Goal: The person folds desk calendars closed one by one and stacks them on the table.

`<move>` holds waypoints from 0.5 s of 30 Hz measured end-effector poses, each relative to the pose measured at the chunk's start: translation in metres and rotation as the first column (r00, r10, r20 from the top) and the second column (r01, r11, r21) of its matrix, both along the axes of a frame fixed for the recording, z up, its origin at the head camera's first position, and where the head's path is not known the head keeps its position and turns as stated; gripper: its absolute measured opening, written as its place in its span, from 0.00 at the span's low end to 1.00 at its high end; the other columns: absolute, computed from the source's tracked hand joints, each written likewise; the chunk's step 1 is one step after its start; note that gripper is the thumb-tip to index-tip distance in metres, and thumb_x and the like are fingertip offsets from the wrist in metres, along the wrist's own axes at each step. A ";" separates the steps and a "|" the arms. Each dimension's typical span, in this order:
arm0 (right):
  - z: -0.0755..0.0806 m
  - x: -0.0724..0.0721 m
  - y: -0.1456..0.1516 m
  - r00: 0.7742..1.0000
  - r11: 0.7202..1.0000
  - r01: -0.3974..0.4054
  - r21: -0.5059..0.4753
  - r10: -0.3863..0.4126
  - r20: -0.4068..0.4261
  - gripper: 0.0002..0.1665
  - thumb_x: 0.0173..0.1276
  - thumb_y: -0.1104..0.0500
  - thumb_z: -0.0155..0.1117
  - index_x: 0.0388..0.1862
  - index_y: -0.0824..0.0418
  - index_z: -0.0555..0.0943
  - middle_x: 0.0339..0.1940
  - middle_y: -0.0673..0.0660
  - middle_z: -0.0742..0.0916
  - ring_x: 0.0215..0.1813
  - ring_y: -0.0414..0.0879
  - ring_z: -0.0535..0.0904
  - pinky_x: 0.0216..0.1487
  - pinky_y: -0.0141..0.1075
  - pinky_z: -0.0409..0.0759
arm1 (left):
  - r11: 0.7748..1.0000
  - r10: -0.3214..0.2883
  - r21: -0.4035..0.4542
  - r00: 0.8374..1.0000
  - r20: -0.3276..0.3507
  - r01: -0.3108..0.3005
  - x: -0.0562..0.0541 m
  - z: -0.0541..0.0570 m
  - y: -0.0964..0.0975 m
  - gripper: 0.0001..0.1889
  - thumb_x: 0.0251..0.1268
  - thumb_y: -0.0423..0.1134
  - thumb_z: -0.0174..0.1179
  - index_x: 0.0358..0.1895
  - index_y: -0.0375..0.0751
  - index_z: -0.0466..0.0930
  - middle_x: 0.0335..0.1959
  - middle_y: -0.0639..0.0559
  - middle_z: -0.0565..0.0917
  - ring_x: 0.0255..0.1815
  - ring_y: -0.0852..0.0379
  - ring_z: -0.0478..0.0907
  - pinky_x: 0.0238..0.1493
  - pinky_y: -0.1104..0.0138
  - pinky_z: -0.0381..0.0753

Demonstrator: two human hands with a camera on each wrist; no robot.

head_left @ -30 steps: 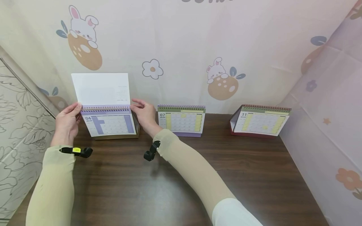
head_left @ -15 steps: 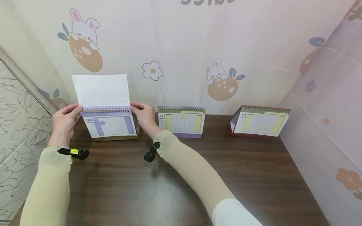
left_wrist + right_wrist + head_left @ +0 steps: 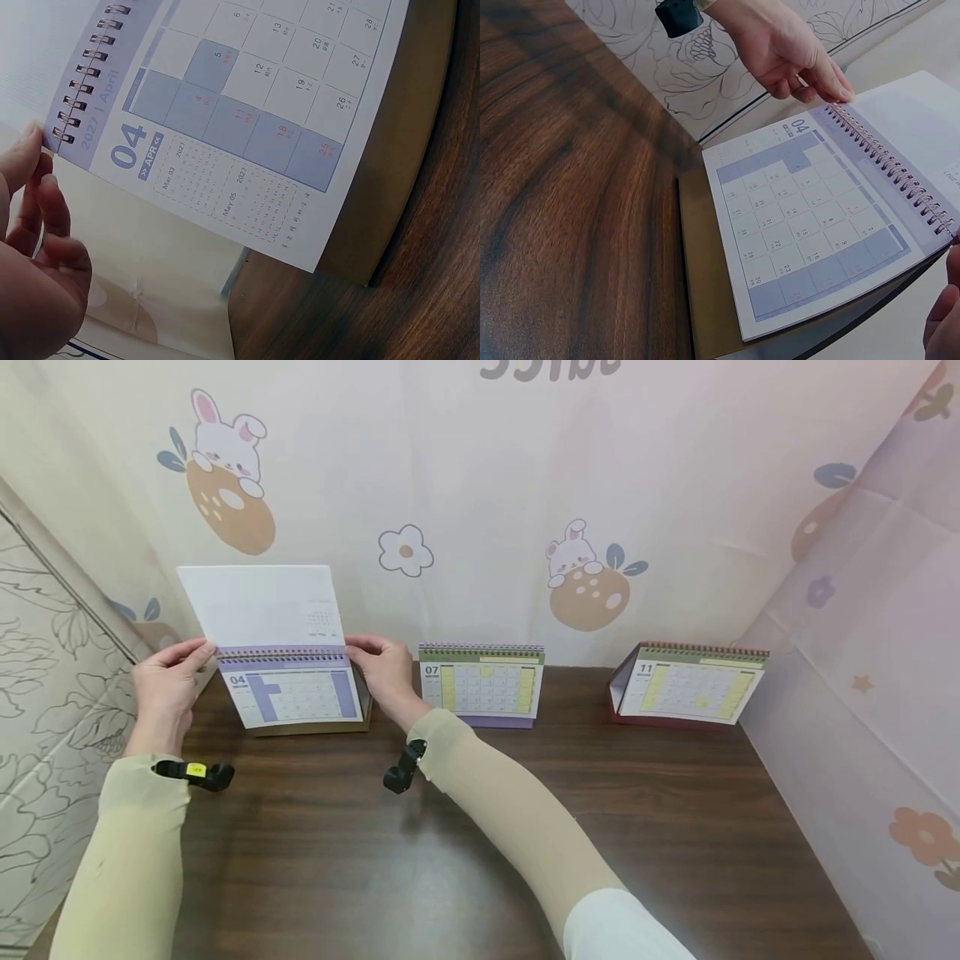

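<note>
Purple-and-white paper calendar (image 3: pixel 307 697) shows April, my left grip (image 3: pixel 167 687) and right grip (image 3: pixel 387 672) pinching beside its metal spiral (image 3: pixel 281 656); raised white leaf (image 3: pixel 258 606) not folded over

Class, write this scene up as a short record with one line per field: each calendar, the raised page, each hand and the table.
Left calendar: shows 04, lavender, brown base
Middle calendar: shows 07, green and yellow, purple base
Right calendar: shows 11, green and yellow, red base
Raised page: mostly white, above 04's binding
Left hand: pinches at the binding's left end
Right hand: pinches at its right end
Table: dark wood grain
</note>
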State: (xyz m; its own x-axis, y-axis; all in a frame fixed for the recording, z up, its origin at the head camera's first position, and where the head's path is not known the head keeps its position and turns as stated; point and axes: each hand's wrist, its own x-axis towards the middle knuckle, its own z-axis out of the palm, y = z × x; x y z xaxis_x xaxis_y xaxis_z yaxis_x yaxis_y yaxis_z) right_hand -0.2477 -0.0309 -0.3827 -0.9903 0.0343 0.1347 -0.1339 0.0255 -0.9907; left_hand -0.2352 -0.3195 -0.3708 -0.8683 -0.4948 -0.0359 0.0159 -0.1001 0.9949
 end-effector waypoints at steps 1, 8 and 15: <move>0.000 0.000 0.000 1.000 1.000 0.002 0.002 -0.002 0.001 0.07 0.64 0.61 0.73 0.41 0.53 0.90 0.37 0.41 0.88 0.43 0.34 0.82 0.44 0.29 0.79 | 1.000 -0.008 0.013 1.000 0.001 0.008 0.000 0.000 0.000 0.12 0.50 0.40 0.77 0.41 0.47 0.91 0.31 0.62 0.84 0.31 0.64 0.75 0.19 0.76 0.65; -0.002 -0.002 0.001 1.000 1.000 0.000 -0.005 0.000 0.007 0.06 0.64 0.63 0.73 0.40 0.55 0.91 0.38 0.42 0.88 0.43 0.34 0.81 0.44 0.28 0.79 | 0.993 -0.054 0.102 0.999 -0.007 0.054 0.002 -0.001 0.001 0.11 0.51 0.40 0.77 0.39 0.47 0.92 0.31 0.61 0.85 0.27 0.64 0.75 0.17 0.76 0.68; -0.002 0.000 0.001 1.000 1.000 -0.007 -0.004 0.007 -0.004 0.06 0.64 0.64 0.72 0.39 0.56 0.91 0.37 0.42 0.89 0.43 0.33 0.81 0.44 0.27 0.79 | 0.954 -0.127 0.255 0.983 -0.129 0.157 0.005 -0.006 -0.001 0.07 0.56 0.35 0.73 0.38 0.40 0.90 0.32 0.55 0.86 0.26 0.62 0.76 0.22 0.75 0.74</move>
